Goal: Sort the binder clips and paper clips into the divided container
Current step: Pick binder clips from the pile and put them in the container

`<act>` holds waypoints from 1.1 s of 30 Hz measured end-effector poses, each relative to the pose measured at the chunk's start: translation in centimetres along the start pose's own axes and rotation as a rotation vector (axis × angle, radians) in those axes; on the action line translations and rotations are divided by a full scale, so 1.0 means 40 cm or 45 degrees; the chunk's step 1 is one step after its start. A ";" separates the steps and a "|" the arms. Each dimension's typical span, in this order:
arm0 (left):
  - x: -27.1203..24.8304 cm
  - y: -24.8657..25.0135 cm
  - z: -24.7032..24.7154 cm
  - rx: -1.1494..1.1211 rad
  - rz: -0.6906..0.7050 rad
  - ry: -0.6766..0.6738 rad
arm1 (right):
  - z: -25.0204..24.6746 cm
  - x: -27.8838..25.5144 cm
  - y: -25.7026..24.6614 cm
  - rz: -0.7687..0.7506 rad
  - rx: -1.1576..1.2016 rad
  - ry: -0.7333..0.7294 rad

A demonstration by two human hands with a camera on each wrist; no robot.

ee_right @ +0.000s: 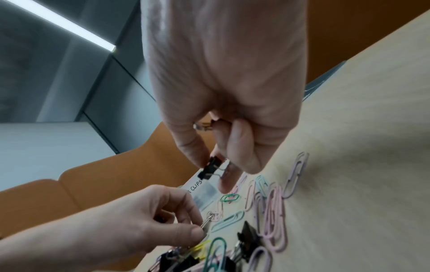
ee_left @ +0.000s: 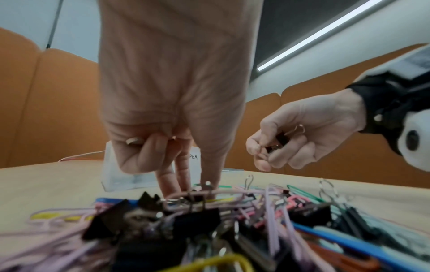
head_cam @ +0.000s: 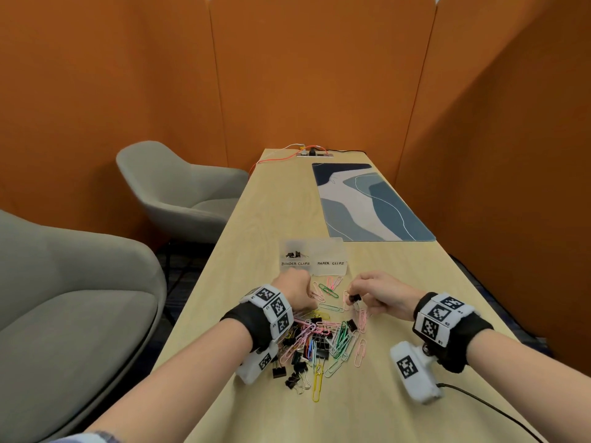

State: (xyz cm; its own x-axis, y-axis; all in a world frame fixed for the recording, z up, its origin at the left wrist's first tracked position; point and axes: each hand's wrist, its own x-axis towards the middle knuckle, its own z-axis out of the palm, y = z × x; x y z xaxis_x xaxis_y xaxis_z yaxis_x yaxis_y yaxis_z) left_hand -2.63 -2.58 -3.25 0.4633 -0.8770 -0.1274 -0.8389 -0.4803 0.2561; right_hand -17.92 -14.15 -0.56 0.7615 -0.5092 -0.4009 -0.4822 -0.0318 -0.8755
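A clear divided container (head_cam: 332, 251) labelled BINDER CLIPS and PAPER CLIPS stands on the table, with a few black binder clips (head_cam: 294, 254) in its left half. In front of it lies a mixed pile of clips (head_cam: 316, 342). My right hand (head_cam: 353, 297) hovers just right of the pile's far end and pinches a black binder clip (ee_right: 209, 168); a second clip (ee_right: 204, 127) shows inside its curled fingers. My left hand (ee_right: 197, 223) reaches down at the pile's far left and pinches the silver wire handle of a binder clip (ee_right: 207, 221) there.
Loose coloured paper clips (head_cam: 329, 290) lie between the pile and the container. A blue patterned mat (head_cam: 367, 203) lies farther back on the right, with a power strip (head_cam: 311, 152) and cables at the table's far end. Grey armchairs (head_cam: 64, 298) stand left; a black cable (head_cam: 489, 407) runs at front right.
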 end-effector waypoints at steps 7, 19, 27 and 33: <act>-0.005 0.006 -0.017 -0.036 -0.031 -0.046 | 0.015 -0.016 0.016 0.169 -0.404 -0.009; 0.023 -0.059 -0.131 -0.551 -0.243 0.115 | -0.005 -0.031 0.018 -0.068 -0.658 -0.107; 0.111 -0.057 -0.176 -0.514 -0.394 0.138 | 0.041 -0.049 0.032 -0.351 -1.385 -0.085; 0.147 -0.043 -0.173 -0.594 -0.401 0.097 | 0.028 -0.025 0.029 -0.262 -1.303 -0.159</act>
State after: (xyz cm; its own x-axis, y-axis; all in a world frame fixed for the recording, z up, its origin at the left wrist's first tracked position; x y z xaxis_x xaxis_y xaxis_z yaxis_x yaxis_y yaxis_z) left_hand 3.51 -6.82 2.18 0.7043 -0.6808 -0.2011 -0.4499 -0.6472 0.6155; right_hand -18.77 -12.72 -1.49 0.8816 -0.3210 -0.3460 -0.4298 -0.8490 -0.3074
